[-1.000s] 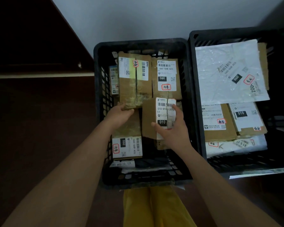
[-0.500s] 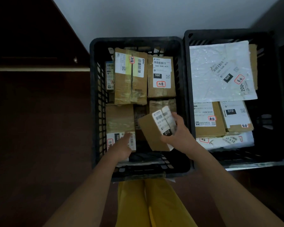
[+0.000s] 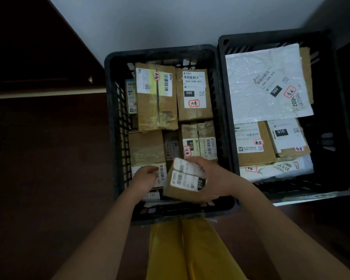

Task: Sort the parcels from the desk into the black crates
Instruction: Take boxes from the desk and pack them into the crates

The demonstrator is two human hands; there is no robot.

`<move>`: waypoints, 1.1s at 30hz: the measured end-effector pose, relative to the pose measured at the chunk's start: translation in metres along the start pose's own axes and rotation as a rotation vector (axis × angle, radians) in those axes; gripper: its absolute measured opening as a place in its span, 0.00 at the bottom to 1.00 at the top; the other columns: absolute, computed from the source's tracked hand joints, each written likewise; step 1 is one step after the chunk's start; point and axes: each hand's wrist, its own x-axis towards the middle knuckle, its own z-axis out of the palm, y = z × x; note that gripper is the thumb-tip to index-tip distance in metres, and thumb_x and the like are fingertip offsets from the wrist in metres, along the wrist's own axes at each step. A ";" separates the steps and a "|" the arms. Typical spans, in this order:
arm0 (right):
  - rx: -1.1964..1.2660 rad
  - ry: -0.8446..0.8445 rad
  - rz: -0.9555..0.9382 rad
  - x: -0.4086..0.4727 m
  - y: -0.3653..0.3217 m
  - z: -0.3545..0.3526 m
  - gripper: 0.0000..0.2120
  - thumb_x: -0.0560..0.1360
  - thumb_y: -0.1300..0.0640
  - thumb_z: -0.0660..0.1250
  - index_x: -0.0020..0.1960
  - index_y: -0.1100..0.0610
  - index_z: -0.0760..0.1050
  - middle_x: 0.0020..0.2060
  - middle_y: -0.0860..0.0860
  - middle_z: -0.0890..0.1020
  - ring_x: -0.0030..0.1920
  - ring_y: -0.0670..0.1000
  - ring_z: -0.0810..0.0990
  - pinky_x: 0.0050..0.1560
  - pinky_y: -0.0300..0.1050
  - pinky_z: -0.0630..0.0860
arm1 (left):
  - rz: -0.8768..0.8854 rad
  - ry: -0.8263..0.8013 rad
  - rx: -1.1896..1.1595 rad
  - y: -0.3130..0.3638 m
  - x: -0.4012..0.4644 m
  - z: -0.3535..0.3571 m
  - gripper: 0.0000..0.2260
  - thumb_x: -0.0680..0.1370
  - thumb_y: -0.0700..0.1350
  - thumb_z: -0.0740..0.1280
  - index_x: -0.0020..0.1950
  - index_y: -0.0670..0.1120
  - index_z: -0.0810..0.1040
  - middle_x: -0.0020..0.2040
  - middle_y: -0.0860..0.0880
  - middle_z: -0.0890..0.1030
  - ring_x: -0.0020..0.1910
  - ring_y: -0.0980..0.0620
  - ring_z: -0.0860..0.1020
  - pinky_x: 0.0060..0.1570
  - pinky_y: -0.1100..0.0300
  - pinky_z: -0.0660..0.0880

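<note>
While filling the frame's centre and right, two black crates side by side on a dark floor: left crate [image 3: 109,122] mid-frame, right crate [image 3: 329,118] at the right edge, walls touching or nearly so.

In the left crate, packed brown cardboard parcels: a tall taped box [image 3: 156,98] at upper left with a yellow strip and barcode labels; beside it a box [image 3: 194,93] labelled "060-06B-A05" and "060" with a red-ringed handwritten mark; below that a taped box [image 3: 199,141] marked "010"; at lower left a plain-topped box [image 3: 147,148] with a label at its near end.

In the right crate, a large white plastic mailer [image 3: 267,83] marked "060" on top, lying over two cardboard parcels, one [image 3: 289,136] marked "010", and over a further white mailer [image 3: 277,168] at the near side.

Low in the left crate, near its front wall, the held parcel [image 3: 185,182]: a small brown box, long axis running roughly left to right across the frame, tilted, white label face up, "010" in a black patch at its right end.

Right hand [image 3: 216,178] curled around that parcel's right end, thumb over the label. Left hand [image 3: 146,176] just left of it, fingers loosely curled, resting on the lower-left box's label; whether actually gripping anything, cannot tell.

At the bottom centre, yellow trousers [image 3: 186,251].
</note>
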 end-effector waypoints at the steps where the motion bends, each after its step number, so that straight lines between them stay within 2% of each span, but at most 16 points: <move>1: 0.098 0.043 -0.007 0.002 0.000 0.001 0.49 0.63 0.50 0.80 0.75 0.43 0.56 0.62 0.43 0.72 0.63 0.46 0.74 0.56 0.36 0.76 | -0.031 0.030 -0.084 0.000 -0.001 0.000 0.15 0.84 0.44 0.59 0.68 0.44 0.75 0.65 0.47 0.77 0.63 0.47 0.75 0.61 0.59 0.69; 3: 0.254 0.138 -0.017 0.007 -0.005 0.004 0.46 0.68 0.60 0.79 0.75 0.44 0.55 0.58 0.41 0.73 0.58 0.41 0.76 0.50 0.31 0.78 | -0.078 0.087 -0.256 0.003 -0.003 0.001 0.15 0.84 0.49 0.59 0.64 0.43 0.76 0.56 0.46 0.80 0.54 0.47 0.79 0.58 0.53 0.74; 5: 0.381 0.249 -0.013 0.016 -0.010 0.011 0.48 0.67 0.58 0.80 0.76 0.43 0.53 0.61 0.43 0.73 0.60 0.45 0.76 0.58 0.42 0.79 | -0.085 0.154 -0.405 0.011 -0.008 0.001 0.16 0.83 0.52 0.59 0.64 0.43 0.76 0.56 0.44 0.80 0.52 0.47 0.80 0.57 0.50 0.76; 7: 0.485 0.349 0.022 0.025 -0.014 0.020 0.49 0.67 0.55 0.81 0.77 0.44 0.53 0.63 0.44 0.70 0.65 0.50 0.73 0.64 0.53 0.76 | -0.034 0.180 -0.462 0.017 -0.013 0.002 0.20 0.83 0.57 0.58 0.67 0.45 0.73 0.60 0.46 0.77 0.54 0.47 0.79 0.58 0.49 0.77; 9: 0.527 0.435 0.033 0.033 -0.017 0.026 0.47 0.68 0.55 0.79 0.77 0.47 0.54 0.63 0.46 0.71 0.64 0.51 0.73 0.61 0.53 0.77 | 0.022 0.081 -0.466 0.022 -0.018 0.003 0.25 0.80 0.63 0.58 0.70 0.49 0.70 0.63 0.50 0.76 0.59 0.48 0.77 0.59 0.49 0.76; 11: 0.512 0.507 0.045 0.039 -0.017 0.031 0.43 0.71 0.59 0.77 0.78 0.49 0.55 0.60 0.49 0.74 0.60 0.51 0.76 0.60 0.52 0.77 | 0.052 -0.050 -0.427 0.027 -0.020 0.007 0.24 0.79 0.65 0.58 0.69 0.54 0.73 0.63 0.54 0.78 0.60 0.53 0.77 0.59 0.52 0.75; 14: 0.449 0.563 0.032 0.044 -0.014 0.037 0.36 0.73 0.66 0.73 0.76 0.52 0.61 0.55 0.50 0.78 0.56 0.53 0.80 0.50 0.42 0.79 | 0.135 -0.076 -0.357 0.029 -0.017 0.012 0.12 0.81 0.55 0.63 0.63 0.57 0.76 0.59 0.56 0.81 0.53 0.60 0.79 0.46 0.63 0.74; 15: 0.415 0.582 0.022 0.045 -0.014 0.039 0.34 0.73 0.67 0.72 0.75 0.53 0.63 0.53 0.49 0.78 0.54 0.52 0.80 0.46 0.36 0.78 | 0.161 -0.064 -0.329 0.026 -0.015 0.014 0.12 0.81 0.51 0.64 0.64 0.56 0.76 0.60 0.55 0.81 0.54 0.59 0.79 0.46 0.64 0.74; 17: 0.382 0.606 0.016 0.046 -0.014 0.042 0.32 0.73 0.68 0.72 0.73 0.54 0.66 0.52 0.49 0.79 0.52 0.50 0.80 0.42 0.31 0.75 | 0.180 -0.048 -0.280 0.022 -0.009 0.014 0.14 0.82 0.46 0.65 0.67 0.54 0.75 0.62 0.53 0.80 0.58 0.55 0.79 0.53 0.59 0.75; 19: 0.375 0.604 0.035 0.048 -0.015 0.044 0.31 0.73 0.67 0.72 0.73 0.54 0.67 0.53 0.50 0.80 0.51 0.49 0.80 0.45 0.33 0.76 | 0.166 -0.038 -0.252 0.018 -0.005 0.012 0.15 0.82 0.44 0.64 0.68 0.53 0.75 0.62 0.52 0.80 0.60 0.52 0.78 0.59 0.54 0.75; 22: 0.353 0.568 0.076 0.050 -0.017 0.043 0.31 0.74 0.65 0.72 0.74 0.55 0.66 0.62 0.52 0.78 0.58 0.50 0.78 0.54 0.41 0.77 | 0.122 -0.024 -0.249 0.019 -0.002 0.013 0.13 0.82 0.43 0.63 0.66 0.53 0.75 0.61 0.50 0.81 0.59 0.50 0.79 0.62 0.48 0.75; 24: 0.348 0.547 0.072 0.048 -0.021 0.041 0.31 0.75 0.65 0.72 0.74 0.54 0.66 0.63 0.50 0.77 0.58 0.48 0.76 0.54 0.39 0.74 | 0.109 -0.012 -0.262 0.021 -0.004 0.014 0.13 0.82 0.43 0.63 0.66 0.54 0.74 0.60 0.49 0.81 0.58 0.49 0.80 0.62 0.47 0.76; 28: 0.327 0.543 0.036 0.037 -0.033 0.037 0.29 0.75 0.63 0.71 0.73 0.52 0.67 0.55 0.45 0.77 0.54 0.45 0.76 0.55 0.39 0.74 | 0.131 0.020 -0.339 0.023 -0.015 0.007 0.12 0.82 0.44 0.63 0.62 0.59 0.73 0.58 0.51 0.82 0.55 0.51 0.81 0.59 0.50 0.77; 31: 0.323 0.519 0.003 0.031 -0.045 0.039 0.29 0.75 0.60 0.72 0.74 0.52 0.67 0.61 0.48 0.79 0.59 0.47 0.77 0.61 0.45 0.76 | 0.125 0.060 -0.332 0.024 -0.028 -0.008 0.11 0.82 0.44 0.63 0.62 0.56 0.74 0.56 0.52 0.82 0.52 0.53 0.82 0.55 0.52 0.79; 33: 0.301 0.480 0.002 0.030 -0.056 0.042 0.29 0.76 0.58 0.72 0.74 0.52 0.66 0.64 0.48 0.78 0.61 0.47 0.75 0.60 0.42 0.74 | 0.100 0.096 -0.317 0.023 -0.034 -0.019 0.11 0.82 0.43 0.64 0.63 0.52 0.75 0.55 0.51 0.82 0.50 0.52 0.82 0.53 0.51 0.80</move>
